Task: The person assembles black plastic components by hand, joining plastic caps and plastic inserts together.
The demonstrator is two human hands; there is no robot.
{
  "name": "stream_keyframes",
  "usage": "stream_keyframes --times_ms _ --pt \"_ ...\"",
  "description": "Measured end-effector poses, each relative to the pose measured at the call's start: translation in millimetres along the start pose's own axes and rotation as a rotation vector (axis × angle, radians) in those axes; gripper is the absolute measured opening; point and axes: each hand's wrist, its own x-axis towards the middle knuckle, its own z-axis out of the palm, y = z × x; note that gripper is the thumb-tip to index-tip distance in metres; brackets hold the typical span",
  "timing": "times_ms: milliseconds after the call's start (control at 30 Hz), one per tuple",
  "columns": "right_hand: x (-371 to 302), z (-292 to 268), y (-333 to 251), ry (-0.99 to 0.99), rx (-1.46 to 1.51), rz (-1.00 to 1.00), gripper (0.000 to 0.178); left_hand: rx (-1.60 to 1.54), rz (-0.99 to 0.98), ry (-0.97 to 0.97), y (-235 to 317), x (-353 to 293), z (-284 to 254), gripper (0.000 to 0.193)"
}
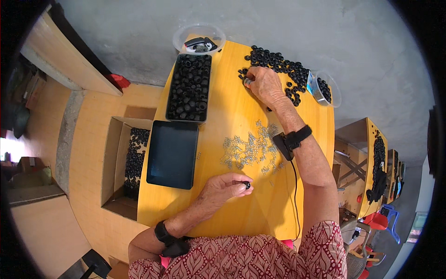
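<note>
Between the thumb and fingers of my left hand [225,188] is a small black round part [246,184], held low over the near part of the yellow table [223,218]. My right hand [265,86] reaches to the far side, fingers bent together at the left edge of a loose spread of black round parts [297,69]. What its fingertips pinch, if anything, is hidden. Many tiny silvery pieces [251,146] lie scattered between my two hands.
On the left stand a bin full of black parts [189,88], a dark flat tray [172,153] and a round clear tub [200,35]. Another clear tub [325,88] is at the far right. A cardboard box [114,162] sits beside the table; a cable [297,200] runs from my right wrist strap.
</note>
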Motion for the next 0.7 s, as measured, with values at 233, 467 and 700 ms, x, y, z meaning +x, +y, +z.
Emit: stream_keyframes --times_ms 233,467,700 --pt "-39.0 -30.6 -4.6 0.226 0.344 0.101 0.008 0.045 0.039 -0.004 -3.6 0.2 -3.0 0.027" --pt "-166.5 -67.1 -26.4 0.130 0.533 0.005 0.013 0.037 0.094 0.039 -3.4 -0.2 -4.0 0.027" --pt "-269.7 -56.2 -37.0 0.006 0.339 -0.092 0.022 0.056 0.149 0.089 6.8 3.5 -0.9 0.024"
